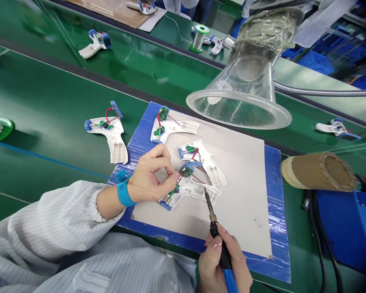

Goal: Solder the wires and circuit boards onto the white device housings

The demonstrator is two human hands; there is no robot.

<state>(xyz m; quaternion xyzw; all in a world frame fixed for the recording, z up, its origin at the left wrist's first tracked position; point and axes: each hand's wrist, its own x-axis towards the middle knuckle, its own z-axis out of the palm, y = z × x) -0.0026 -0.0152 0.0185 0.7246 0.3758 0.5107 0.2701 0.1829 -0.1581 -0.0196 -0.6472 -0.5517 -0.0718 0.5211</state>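
My right hand [224, 260] grips a soldering iron [222, 248] with a black and blue handle. Its tip is over the battery-slot end of a white gun-shaped thermometer half-shell [183, 193]. Thumb and forefinger of my left hand [152, 175], which wears a blue wrist strap [125, 193], are pinched together beside that shell's green circuit board [186, 171] and red wires. What lies between those fingertips is too small to make out. Just behind sits a second half-shell [205, 156] with a board and wires. Another half-shell [177, 127] lies farther back on the mat.
A grey work sheet [240, 195] lies on a blue-wrapped board [276, 211]. Left of it is another half-shell [110, 136]. A clear fume hood [240, 103] hangs above the back edge. At right are a cardboard tube [317, 171], a blue box [341, 228] and cables.
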